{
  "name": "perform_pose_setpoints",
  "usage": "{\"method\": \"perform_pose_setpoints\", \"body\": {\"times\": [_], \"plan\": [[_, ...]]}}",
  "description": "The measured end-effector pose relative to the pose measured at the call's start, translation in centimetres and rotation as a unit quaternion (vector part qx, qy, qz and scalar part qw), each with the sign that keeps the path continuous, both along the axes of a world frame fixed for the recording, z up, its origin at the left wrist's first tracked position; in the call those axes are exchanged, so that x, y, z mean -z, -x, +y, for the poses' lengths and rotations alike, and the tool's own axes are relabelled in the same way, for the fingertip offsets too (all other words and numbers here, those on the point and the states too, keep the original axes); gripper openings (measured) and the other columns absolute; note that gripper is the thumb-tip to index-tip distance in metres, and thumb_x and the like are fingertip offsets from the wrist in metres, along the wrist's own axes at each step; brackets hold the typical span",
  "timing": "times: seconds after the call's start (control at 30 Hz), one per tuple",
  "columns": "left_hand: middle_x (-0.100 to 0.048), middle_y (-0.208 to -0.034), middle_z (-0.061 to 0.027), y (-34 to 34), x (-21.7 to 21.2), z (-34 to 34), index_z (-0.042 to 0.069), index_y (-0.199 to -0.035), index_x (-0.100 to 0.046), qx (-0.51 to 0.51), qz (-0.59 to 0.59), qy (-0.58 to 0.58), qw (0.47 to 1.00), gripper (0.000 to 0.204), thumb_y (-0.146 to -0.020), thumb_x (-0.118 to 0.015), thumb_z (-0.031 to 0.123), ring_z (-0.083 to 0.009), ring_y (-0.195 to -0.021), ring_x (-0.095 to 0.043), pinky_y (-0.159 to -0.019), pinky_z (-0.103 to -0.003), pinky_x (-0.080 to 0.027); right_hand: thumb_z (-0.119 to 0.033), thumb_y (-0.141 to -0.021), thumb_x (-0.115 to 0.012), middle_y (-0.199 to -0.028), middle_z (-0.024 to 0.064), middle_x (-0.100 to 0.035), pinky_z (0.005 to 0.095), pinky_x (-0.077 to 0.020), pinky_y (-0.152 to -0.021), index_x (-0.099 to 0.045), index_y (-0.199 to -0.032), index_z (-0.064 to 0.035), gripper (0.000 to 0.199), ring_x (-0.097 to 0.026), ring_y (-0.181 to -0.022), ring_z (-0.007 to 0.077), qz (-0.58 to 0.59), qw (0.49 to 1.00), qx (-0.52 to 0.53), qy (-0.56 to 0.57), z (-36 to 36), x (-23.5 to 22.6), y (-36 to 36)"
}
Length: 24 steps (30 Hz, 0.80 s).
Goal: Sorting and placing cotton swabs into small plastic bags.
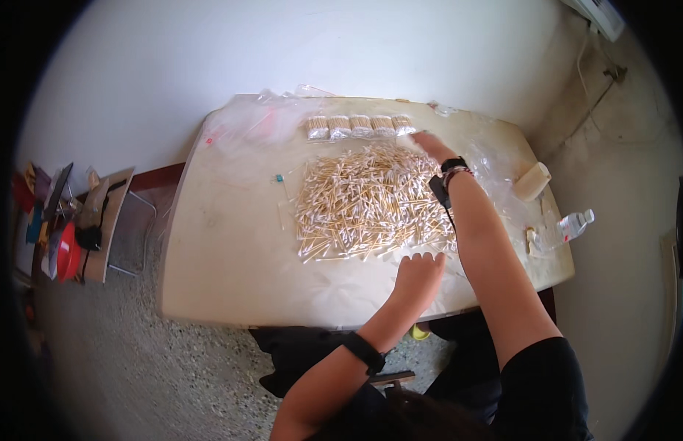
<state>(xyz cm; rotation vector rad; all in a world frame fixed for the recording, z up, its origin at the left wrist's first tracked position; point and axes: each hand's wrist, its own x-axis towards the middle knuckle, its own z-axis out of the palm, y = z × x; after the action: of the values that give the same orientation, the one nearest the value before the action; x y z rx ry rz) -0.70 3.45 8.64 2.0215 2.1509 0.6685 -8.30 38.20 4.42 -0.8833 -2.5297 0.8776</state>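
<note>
A large heap of loose cotton swabs, with pale wooden sticks and white tips, covers the middle of the table. Behind it stands a row of several clear bags of cotton swabs. My right hand reaches over the heap's right side, by the rightmost bag; its fingers are small and blurred, so their grip does not show. At the heap's near edge, my left hand has its fingers curled closed. Whatever it may hold is hidden.
Thin clear plastic bags lie at the table's back left. To the right are a cream cylindrical container and a clear bottle on its side. A small teal item lies left of the heap. A red bowl sits off the table's left side.
</note>
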Motion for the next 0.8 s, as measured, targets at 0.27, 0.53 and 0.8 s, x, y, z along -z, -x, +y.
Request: {"method": "perform_pose_setpoints", "body": {"times": [0.27,0.53,0.8], "plan": [[-0.061,-0.076,-0.0096,-2.8,0.5,1.8,0.006,-0.087,-0.055,0.093,-0.009,0.03,0.995,0.009,-0.08,-0.053,0.012,-0.0279,-0.071,-0.061,-0.063,-0.039,-0.046,-0.031,-0.087,-0.043,-0.11,0.01,-0.062,0.0429,-0.0448,-0.089,-0.065,-0.106,-0.0174,0.032,-0.059,-0.102,0.0298,-0.347,0.878,0.175,-0.279,10.8,2.3,-25.3],[-0.06,-0.075,-0.0084,-1.4,1.9,1.2,0.007,-0.089,-0.055,0.097,0.028,0.083,0.991,0.01,-0.083,-0.051,0.015,-0.027,-0.073,-0.06,-0.065,-0.041,-0.045,-0.028,-0.084,-0.054,-0.104,0.0127,-0.063,0.0383,-0.0482,-0.084,-0.064,-0.107,-0.0145,0.029,-0.059,-0.099,0.0269,0.002,0.901,0.39,-0.189,10.0,4.4,-31.0],[-0.059,-0.074,-0.0084,-0.7,4.2,2.3,0.008,-0.087,-0.054,0.092,0.073,0.149,0.982,0.011,-0.082,-0.054,0.018,-0.0275,-0.07,-0.06,-0.062,-0.041,-0.045,-0.031,-0.083,-0.062,-0.123,0.003,-0.043,0.0334,-0.0504,-0.071,-0.045,-0.122,-0.0143,0.045,-0.055,-0.093,0.0242,0.376,0.761,0.38,0.366,11.6,3.1,-27.0]]}}
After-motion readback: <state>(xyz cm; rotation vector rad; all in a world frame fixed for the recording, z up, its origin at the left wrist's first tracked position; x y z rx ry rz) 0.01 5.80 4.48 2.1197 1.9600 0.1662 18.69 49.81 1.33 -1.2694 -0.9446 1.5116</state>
